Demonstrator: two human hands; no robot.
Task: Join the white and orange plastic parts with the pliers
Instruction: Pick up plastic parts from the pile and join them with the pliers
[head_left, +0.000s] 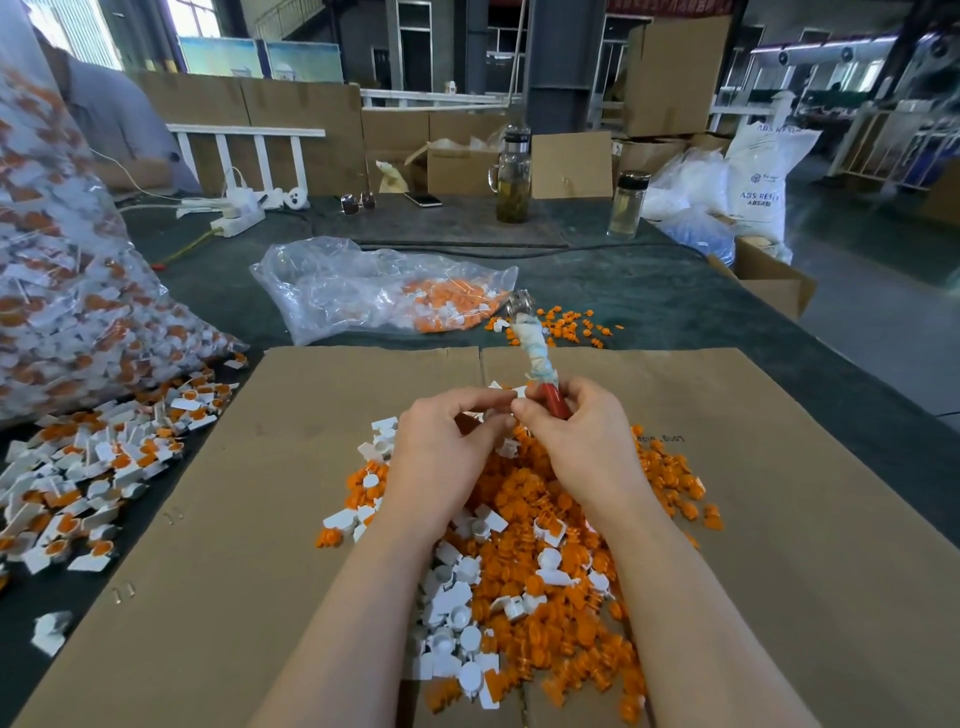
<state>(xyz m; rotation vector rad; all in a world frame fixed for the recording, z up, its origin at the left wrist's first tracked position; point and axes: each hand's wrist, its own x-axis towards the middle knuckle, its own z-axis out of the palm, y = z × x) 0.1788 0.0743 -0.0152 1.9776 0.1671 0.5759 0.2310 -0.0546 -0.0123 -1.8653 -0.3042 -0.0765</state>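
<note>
Nearest the camera, two bare forearms are reaching forward over a heap of loose orange parts (540, 525) and white parts (457, 613) that is lying on a flattened cardboard sheet (249, 467). The left hand (441, 447) is pinching a white plastic piece (511, 389) between thumb and forefinger. The right hand (576, 436) is curling its fingers round the red-handled pliers (530, 353), whose rag-wrapped shank is pointing up and away; whether the jaws are parted cannot be told. No orange part is plainly showing at the fingertips. Beyond, a slack clear bag (374, 291) is spilling more orange pieces, and a full bag of joined parts (67, 291) is standing at left.

Risk, as judged: the fingertips are working close together, so a misaligned piece could slip or a finger be nipped.
</note>
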